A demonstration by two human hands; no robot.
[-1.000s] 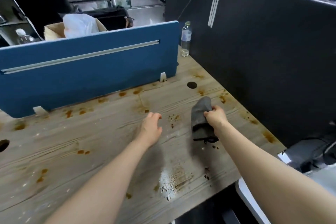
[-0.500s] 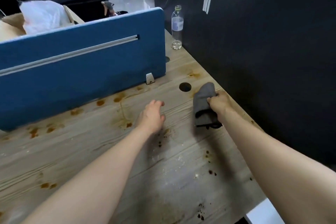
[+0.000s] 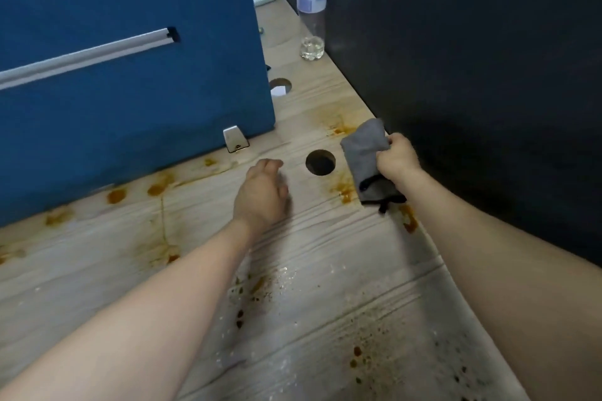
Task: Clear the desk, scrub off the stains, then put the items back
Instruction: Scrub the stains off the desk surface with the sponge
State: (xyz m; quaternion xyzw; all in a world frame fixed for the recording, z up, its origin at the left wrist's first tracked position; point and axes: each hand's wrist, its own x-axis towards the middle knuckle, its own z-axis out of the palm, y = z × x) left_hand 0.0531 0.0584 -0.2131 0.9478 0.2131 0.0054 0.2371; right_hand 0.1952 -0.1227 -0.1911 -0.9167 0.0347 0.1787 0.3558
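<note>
Nearest me, the wood-grain desk (image 3: 97, 286) is wet and speckled with brown stains (image 3: 247, 296), with more orange-brown blotches further up toward the blue divider (image 3: 130, 75). Both my bare forearms reach forward over it. My left hand (image 3: 262, 194) rests on the desk just left of the round cable hole (image 3: 321, 162), fingers loosely curled under, its grip slack and holding nothing. My right hand (image 3: 397, 156) is fisted, its grip clamped on the grey cloth (image 3: 365, 153), knuckles up. The cloth is folded and lies pressed on the desk by the right edge, just right of the cable hole, beside an orange stain (image 3: 343, 190); a black loop hangs from its near end. A black partition (image 3: 472, 75) runs along the desk's right side, close by my right hand. Further back, a second cable hole (image 3: 280, 87) sits beside the divider's end. Beyond that stands a clear plastic bottle (image 3: 311, 3), upright against the partition, with a little clear liquid at the bottom; its pale label is too blurred to read.
</note>
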